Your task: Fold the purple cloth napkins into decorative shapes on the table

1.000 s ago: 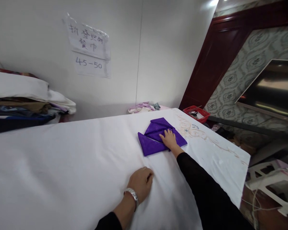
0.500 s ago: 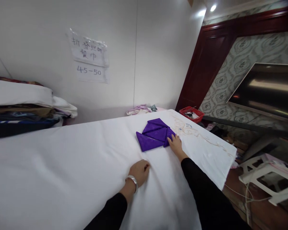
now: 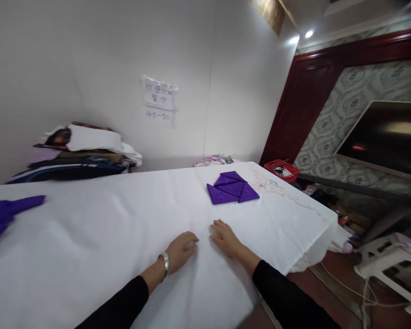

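A folded purple cloth napkin (image 3: 230, 188) lies flat on the white tablecloth (image 3: 123, 228), its layers forming angular points. My right hand (image 3: 226, 238) is nearer to me than the napkin and apart from it, fingers loosely spread and holding nothing. Left of it, my left hand (image 3: 181, 250), with a silver bracelet (image 3: 165, 265) at the wrist, hovers low over or rests on the cloth; which of the two I cannot tell. Its fingers curve loosely, with a gap to the thumb and nothing between. At the far left edge lies a second purple cloth (image 3: 7, 214), partly out of view.
Folded clothes (image 3: 85, 153) are stacked against the wall at the back left. A red basket (image 3: 282, 171) stands beyond the table's far right corner. On the right, a white plastic stool (image 3: 390, 262) is on the floor near a loose cable. A handwritten paper sign (image 3: 159, 95) hangs on the wall.
My right hand has let go of the napkin's right corner and drawn back toward me. My left hand has opened from a curled shape. The view has swung left, bringing the second purple cloth in.
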Demonstrator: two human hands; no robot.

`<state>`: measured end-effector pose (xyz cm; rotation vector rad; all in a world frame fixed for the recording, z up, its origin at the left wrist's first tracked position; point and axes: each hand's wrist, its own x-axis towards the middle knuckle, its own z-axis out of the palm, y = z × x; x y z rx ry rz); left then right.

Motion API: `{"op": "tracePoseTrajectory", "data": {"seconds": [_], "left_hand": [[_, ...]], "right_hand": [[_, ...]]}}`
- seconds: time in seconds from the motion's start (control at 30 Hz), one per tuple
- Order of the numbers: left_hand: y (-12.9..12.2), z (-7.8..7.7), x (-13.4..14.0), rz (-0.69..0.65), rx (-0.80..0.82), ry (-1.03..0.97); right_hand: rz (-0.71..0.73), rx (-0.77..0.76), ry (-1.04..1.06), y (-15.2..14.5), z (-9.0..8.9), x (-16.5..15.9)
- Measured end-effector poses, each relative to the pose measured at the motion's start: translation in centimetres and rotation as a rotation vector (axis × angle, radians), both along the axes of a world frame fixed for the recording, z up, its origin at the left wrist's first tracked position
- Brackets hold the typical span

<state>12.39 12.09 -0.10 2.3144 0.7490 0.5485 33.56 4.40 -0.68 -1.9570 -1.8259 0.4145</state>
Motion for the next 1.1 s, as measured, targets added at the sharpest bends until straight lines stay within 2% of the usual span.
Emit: {"op": "tracePoseTrajectory", "data": {"seconds": [0.1, 0.2, 0.3, 0.47, 0.53, 0.77, 0.9, 1.1], "left_hand": [[0.1, 0.0, -5.2, 0.148, 0.162, 0.031], [0.5, -0.3, -11.0, 0.326, 0.239, 0.201], [0.8, -0.8, -17.1, 0.507, 0.200, 0.379], [1.8, -1.3, -25.0, 0.807, 0.155, 0.471], [2.6, -1.1, -27.3, 0.934, 0.161, 0.486], [6.0, 1.4, -34.1, 1.334, 0.288, 0.433], [8.2, 2.7, -36.3, 1.377, 0.343, 0.427], [13.0, 4.6, -37.3, 1.341, 0.400, 0.435]], "right_hand": [[0.200, -0.002, 0.026, -0.5, 0.5, -4.8], [0.355, -0.046, 0.017, -0.4, 0.3, -9.7], [0.478, -0.067, -0.024, -0.2, -0.9, -14.7], [0.725, -0.003, -0.022, -0.6, -2.8, -20.8], [0.775, 0.007, -0.011, -0.5, -3.2, -21.8], [0.736, 0.029, 0.003, 0.7, -4.2, -21.4], [0.728, -0.004, 0.075, 1.0, -5.1, -21.2], [0.721, -0.102, 0.131, 2.2, -6.6, -20.8]]}}
